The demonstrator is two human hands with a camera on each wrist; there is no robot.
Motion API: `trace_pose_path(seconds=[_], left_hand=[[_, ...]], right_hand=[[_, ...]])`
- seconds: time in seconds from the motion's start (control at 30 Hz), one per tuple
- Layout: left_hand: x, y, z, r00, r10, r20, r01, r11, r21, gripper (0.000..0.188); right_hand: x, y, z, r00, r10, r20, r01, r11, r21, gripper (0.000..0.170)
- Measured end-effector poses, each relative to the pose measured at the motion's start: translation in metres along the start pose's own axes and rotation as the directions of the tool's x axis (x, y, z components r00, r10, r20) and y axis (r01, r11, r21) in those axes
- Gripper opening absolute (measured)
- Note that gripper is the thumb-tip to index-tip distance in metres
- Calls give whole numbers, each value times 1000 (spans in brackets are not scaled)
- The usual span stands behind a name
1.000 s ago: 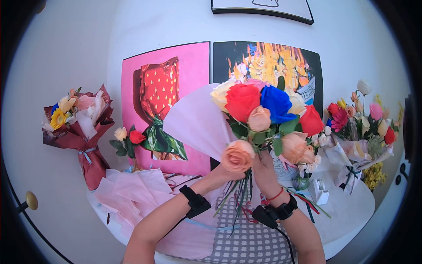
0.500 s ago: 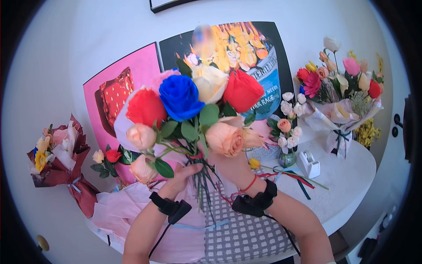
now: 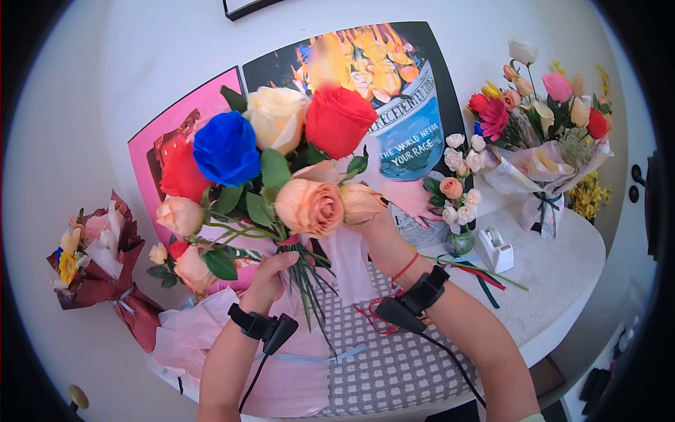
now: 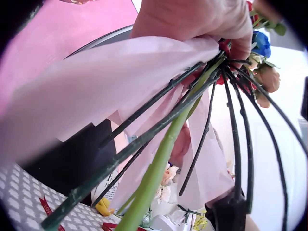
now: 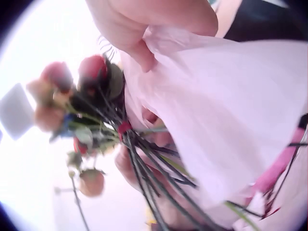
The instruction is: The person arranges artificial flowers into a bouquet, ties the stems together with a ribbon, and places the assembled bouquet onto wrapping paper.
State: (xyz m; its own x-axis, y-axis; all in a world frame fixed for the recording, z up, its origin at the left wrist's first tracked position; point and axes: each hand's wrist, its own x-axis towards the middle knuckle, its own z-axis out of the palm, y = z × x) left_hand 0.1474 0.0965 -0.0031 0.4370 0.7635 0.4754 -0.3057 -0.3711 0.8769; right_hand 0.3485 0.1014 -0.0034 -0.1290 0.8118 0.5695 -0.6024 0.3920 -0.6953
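A bouquet of roses, one a blue rose (image 3: 226, 149), is held upright above the table, its dark stems (image 3: 309, 285) fanning out below a red tie (image 5: 124, 128). My left hand (image 3: 271, 280) grips the stems at the tie; its curled fingers (image 4: 192, 19) show in the left wrist view. Pale pink wrapping paper (image 5: 211, 91) lies behind the stems. My right hand (image 3: 383, 243) pinches that paper, fingertips (image 5: 144, 57) pressed into it, to the right of the stems. The roses partly hide the right fingertips in the head view.
Pink sheets (image 3: 204, 337) lie at the table's left beside a grey patterned cloth (image 3: 394, 366). At the right are a white tape dispenser (image 3: 495, 250), ribbons (image 3: 481, 281) and a small glass vase (image 3: 459, 243). Wrapped bouquets stand at left (image 3: 116, 281) and right (image 3: 545, 176).
The bouquet and left hand have moved left in the head view, which has also turned. My right hand has come away from the stems, drawing paper to the right.
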Motion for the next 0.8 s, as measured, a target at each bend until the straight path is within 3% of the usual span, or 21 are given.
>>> trace_pose_path(seconds=[0.07,0.1,0.17,0.23,0.3,0.37,0.4,0.47,0.53,0.73,0.77,0.8], left_hand=[[1,0,4,999,22,-30,-22,1000,9,42],[1,0,3,999,25,-31,-24,1000,8,42],[5,-5,-1,998,-39,40,40,999,-21,40],[10,-20,-4,996,-82,-35,81,996,-27,40],[13,-29,5,995,35,-95,-31,998,47,38],[14,-35,7,999,21,-46,-19,999,40,34],[15,-42,5,995,70,-72,-65,996,66,34],[18,-39,15,985,158,-68,-147,979,143,33],[18,-36,24,986,150,-68,-139,980,143,33],[21,-39,20,978,206,-34,-192,951,241,38],[20,-39,21,985,166,-44,-155,969,194,40],[19,-38,23,991,126,-53,-117,982,148,41]], right_hand=[[1,9,3,956,-294,-17,281,929,-240,32],[0,13,6,956,-295,-15,283,929,-241,32],[-1,20,11,867,-496,-47,453,823,-343,28],[-3,23,14,842,-533,-86,468,799,-377,29],[-5,27,16,813,-569,-119,481,774,-413,29],[-10,32,19,743,-667,-58,512,621,-593,27],[-14,35,19,824,-562,-75,407,678,-612,22],[-17,40,18,829,-555,-69,375,642,-669,20],[-19,43,20,842,-535,-66,333,613,-716,18],[-25,45,31,825,-559,-80,339,603,-722,22],[-24,49,31,824,-560,-80,340,603,-722,22],[-22,55,30,773,-630,-77,366,542,-757,22]])
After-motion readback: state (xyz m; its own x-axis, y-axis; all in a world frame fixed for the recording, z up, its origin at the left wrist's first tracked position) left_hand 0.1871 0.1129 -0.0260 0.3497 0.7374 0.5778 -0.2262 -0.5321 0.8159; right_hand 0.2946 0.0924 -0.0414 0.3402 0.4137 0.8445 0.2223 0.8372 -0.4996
